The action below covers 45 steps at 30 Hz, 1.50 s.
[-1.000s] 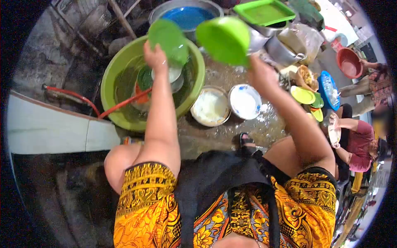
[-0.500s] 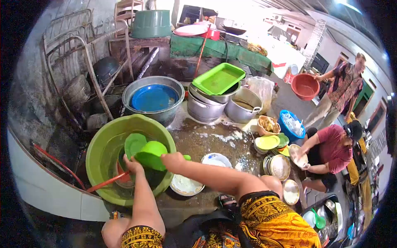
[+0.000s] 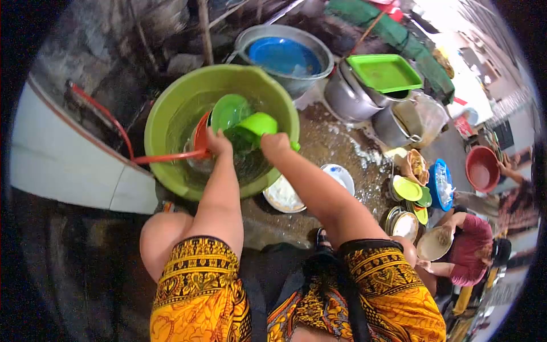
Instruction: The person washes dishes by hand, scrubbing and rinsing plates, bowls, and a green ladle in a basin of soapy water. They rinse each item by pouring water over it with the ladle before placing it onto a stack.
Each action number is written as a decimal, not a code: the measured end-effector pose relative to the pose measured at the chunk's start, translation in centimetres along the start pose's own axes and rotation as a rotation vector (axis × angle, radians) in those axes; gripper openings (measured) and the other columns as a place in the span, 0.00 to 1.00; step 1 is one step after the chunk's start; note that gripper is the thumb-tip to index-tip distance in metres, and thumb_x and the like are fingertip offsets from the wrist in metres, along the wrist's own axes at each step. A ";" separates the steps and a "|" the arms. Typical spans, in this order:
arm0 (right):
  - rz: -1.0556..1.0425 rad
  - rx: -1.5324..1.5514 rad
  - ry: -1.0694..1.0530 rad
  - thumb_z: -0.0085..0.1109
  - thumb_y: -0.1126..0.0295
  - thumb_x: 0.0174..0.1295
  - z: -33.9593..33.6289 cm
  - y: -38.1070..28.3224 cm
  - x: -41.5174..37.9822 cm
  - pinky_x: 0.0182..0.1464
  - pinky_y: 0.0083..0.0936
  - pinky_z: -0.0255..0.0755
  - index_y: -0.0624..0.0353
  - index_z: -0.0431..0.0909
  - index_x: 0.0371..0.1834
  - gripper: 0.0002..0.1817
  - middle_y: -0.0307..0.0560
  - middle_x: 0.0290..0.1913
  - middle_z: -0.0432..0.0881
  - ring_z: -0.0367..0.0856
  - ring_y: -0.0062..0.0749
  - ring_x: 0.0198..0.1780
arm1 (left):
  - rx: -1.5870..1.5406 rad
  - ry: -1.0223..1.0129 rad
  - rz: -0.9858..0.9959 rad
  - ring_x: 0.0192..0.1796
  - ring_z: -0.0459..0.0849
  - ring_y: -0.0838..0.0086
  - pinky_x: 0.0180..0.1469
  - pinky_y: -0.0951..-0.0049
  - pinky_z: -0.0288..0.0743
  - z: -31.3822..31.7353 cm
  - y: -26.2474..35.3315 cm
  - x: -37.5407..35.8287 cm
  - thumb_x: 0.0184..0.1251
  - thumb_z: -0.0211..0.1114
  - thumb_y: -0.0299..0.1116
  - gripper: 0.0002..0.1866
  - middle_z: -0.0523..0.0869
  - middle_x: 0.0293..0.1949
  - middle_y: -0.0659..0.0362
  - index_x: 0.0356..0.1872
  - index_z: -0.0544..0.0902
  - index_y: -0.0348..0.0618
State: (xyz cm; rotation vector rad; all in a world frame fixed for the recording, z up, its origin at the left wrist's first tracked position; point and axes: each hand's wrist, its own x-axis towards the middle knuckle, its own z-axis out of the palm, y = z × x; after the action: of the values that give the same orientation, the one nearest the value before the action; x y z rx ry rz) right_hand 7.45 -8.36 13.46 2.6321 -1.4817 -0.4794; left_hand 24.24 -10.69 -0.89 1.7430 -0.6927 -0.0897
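Observation:
My right hand [image 3: 276, 146] is closed around the handle of a bright green dipper [image 3: 259, 123], which is tilted over the large olive-green tub [image 3: 156, 134]. Just left of it, my left hand [image 3: 219, 142] grips a green plate [image 3: 231, 110] by its lower edge. An orange-red dish [image 3: 200, 135] stands on edge behind that hand; whether my fingers also hold it is hidden. Rippling water fills the lower part of the tub. A red pipe [image 3: 168, 157] crosses the rim, its end close to my left hand.
Soapy bowls [image 3: 285, 195] stand right of the tub. Behind are a metal basin [image 3: 302, 85] with a blue one inside, large pots [image 3: 347, 94] and a green tray [image 3: 384, 73]. At right, a crouching person [image 3: 473, 251] handles a bowl; another holds a red basin [image 3: 483, 169].
My view has swung down and left, so the tub appears higher and further right. The dipper has tilted more beside the green plate. The crouching person's bowl is now more upright.

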 end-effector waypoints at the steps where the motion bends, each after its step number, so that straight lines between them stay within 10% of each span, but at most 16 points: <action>1: 0.045 0.001 0.114 0.52 0.66 0.56 1.6 -0.1 0.7 0.30 0.28 0.73 0.50 0.83 0.32 0.09 0.39 0.36 0.85 0.85 0.31 0.35 | 0.088 -0.095 -0.019 0.45 0.77 0.48 0.45 0.56 0.69 -0.8 0.7 0.4 0.63 0.57 0.31 0.12 0.80 0.43 0.44 0.46 0.72 0.40; 7: 0.012 0.236 -0.100 0.50 0.69 0.56 -1.0 2.2 1.7 0.32 0.31 0.76 0.62 0.81 0.33 0.11 0.51 0.37 0.84 0.85 0.35 0.35 | 0.005 -0.369 -0.362 0.53 0.75 0.51 0.53 0.59 0.67 -1.0 1.7 2.0 0.69 0.48 0.43 0.21 0.76 0.53 0.44 0.55 0.70 0.40; 10: -0.261 0.328 -0.502 0.50 0.67 0.59 1.4 5.4 3.1 0.23 0.29 0.74 0.65 0.80 0.31 0.12 0.50 0.30 0.83 0.82 0.33 0.25 | -0.560 -0.367 -0.576 0.56 0.74 0.59 0.58 0.64 0.65 -0.5 1.0 3.7 0.69 0.48 0.48 0.25 0.76 0.55 0.49 0.56 0.70 0.37; 12: 0.242 1.262 -0.460 0.51 0.65 0.61 0.3 6.4 -0.2 0.16 0.27 0.68 0.64 0.78 0.31 0.13 0.46 0.22 0.78 0.74 0.28 0.16 | -0.620 -0.300 -0.492 0.56 0.74 0.62 0.58 0.66 0.65 -0.5 1.6 4.4 0.69 0.50 0.47 0.24 0.77 0.54 0.51 0.55 0.72 0.38; 16: 0.337 1.608 -0.353 0.51 0.64 0.64 -0.7 7.8 -4.8 0.15 0.26 0.65 0.63 0.77 0.33 0.12 0.42 0.19 0.75 0.69 0.25 0.14 | -0.626 -0.290 -0.324 0.54 0.76 0.69 0.58 0.70 0.66 0.0 3.9 5.0 0.68 0.52 0.45 0.21 0.79 0.52 0.55 0.52 0.76 0.39; 21: 0.383 1.614 -0.158 0.56 0.62 0.62 -7.0 10.2 -12.2 0.11 0.15 0.59 0.63 0.72 0.45 0.16 0.38 0.19 0.72 0.67 0.18 0.12 | -1.144 -1.010 -0.749 0.49 0.80 0.72 0.52 0.72 0.73 1.6 10.5 0.3 0.67 0.53 0.36 0.14 0.82 0.47 0.56 0.49 0.77 0.41; 28: 0.512 1.506 -0.090 0.58 0.62 0.59 -11.0 14.3 -23.1 0.14 0.13 0.60 0.62 0.74 0.41 0.15 0.37 0.20 0.73 0.68 0.16 0.14 | -1.424 -1.443 -0.791 0.49 0.81 0.72 0.51 0.70 0.76 3.6 16.3 -13.3 0.68 0.51 0.39 0.16 0.81 0.49 0.56 0.50 0.76 0.41; 31: 0.541 1.474 -0.107 0.58 0.62 0.59 -9.4 15.9 -26.8 0.15 0.13 0.60 0.62 0.74 0.39 0.14 0.37 0.20 0.73 0.68 0.16 0.14 | -1.054 -1.615 -0.293 0.50 0.80 0.71 0.51 0.66 0.76 4.0 15.8 -16.9 0.68 0.51 0.39 0.17 0.80 0.50 0.57 0.52 0.76 0.42; 33: 0.570 1.435 -0.145 0.59 0.62 0.58 -7.4 17.0 -28.0 0.15 0.14 0.61 0.62 0.73 0.37 0.13 0.37 0.20 0.73 0.69 0.17 0.15 | -0.525 -1.620 -0.681 0.53 0.79 0.65 0.52 0.60 0.74 6.2 12.6 -20.1 0.66 0.52 0.40 0.19 0.80 0.52 0.54 0.52 0.76 0.42; 35: 0.612 1.453 -0.191 0.60 0.62 0.57 -6.4 16.9 -29.3 0.16 0.16 0.62 0.61 0.73 0.35 0.13 0.37 0.20 0.73 0.69 0.18 0.15 | 0.236 -1.646 0.217 0.45 0.81 0.71 0.46 0.64 0.76 10.4 3.3 -22.6 0.65 0.52 0.38 0.15 0.82 0.47 0.54 0.43 0.82 0.40; 36: 0.611 1.461 -0.194 0.60 0.63 0.56 -5.5 17.1 -29.7 0.16 0.17 0.62 0.61 0.73 0.35 0.13 0.38 0.20 0.73 0.70 0.19 0.15 | 0.567 -1.591 0.286 0.52 0.78 0.64 0.51 0.62 0.73 11.4 0.0 -24.1 0.64 0.51 0.37 0.17 0.78 0.53 0.50 0.48 0.79 0.40; 39: 0.660 1.452 -0.270 0.61 0.64 0.56 -3.5 16.8 -30.3 0.15 0.18 0.61 0.62 0.73 0.36 0.13 0.39 0.19 0.72 0.69 0.20 0.14 | 0.846 -1.345 -0.033 0.62 0.72 0.59 0.62 0.64 0.65 5.7 2.2 -22.1 0.63 0.51 0.34 0.21 0.71 0.61 0.47 0.57 0.73 0.39; 41: 0.654 1.406 -0.319 0.61 0.66 0.55 -2.4 16.4 -30.1 0.15 0.18 0.61 0.64 0.74 0.38 0.14 0.40 0.20 0.73 0.69 0.21 0.15 | 0.512 -0.824 -0.361 0.64 0.68 0.58 0.65 0.66 0.60 9.1 -6.1 -24.8 0.66 0.49 0.35 0.23 0.67 0.64 0.46 0.61 0.68 0.39; 45: 0.612 1.432 -0.364 0.61 0.68 0.55 0.4 16.4 -29.8 0.15 0.20 0.61 0.65 0.74 0.37 0.12 0.40 0.19 0.72 0.69 0.21 0.14 | 1.089 -0.850 0.154 0.58 0.71 0.62 0.58 0.68 0.64 11.4 -15.6 -25.8 0.64 0.52 0.36 0.22 0.71 0.58 0.51 0.59 0.70 0.41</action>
State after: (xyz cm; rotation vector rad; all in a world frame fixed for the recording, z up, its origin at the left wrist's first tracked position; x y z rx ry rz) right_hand -20.52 8.24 23.59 2.4425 -3.5527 0.3803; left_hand 4.65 -5.86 -26.07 2.6863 -1.7121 -0.4230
